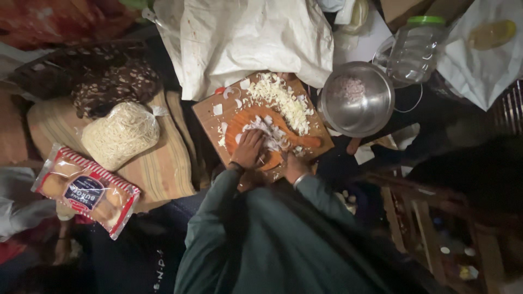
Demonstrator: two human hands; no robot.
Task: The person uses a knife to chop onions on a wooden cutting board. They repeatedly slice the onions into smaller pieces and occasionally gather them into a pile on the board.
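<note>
I'm mid-chop: my left hand (249, 148) presses curled fingers on the onion pieces (267, 133) on the round orange board (239, 122) — my right hand (297, 166) looks closed, on what I cannot tell. Next, steady cuts, fingertips tucked.

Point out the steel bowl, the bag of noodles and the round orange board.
steel bowl (376, 117): head view, on its bare inner wall.
bag of noodles (120, 134): head view, middle of the bag.
round orange board (237, 130): head view, bare left part.
</note>
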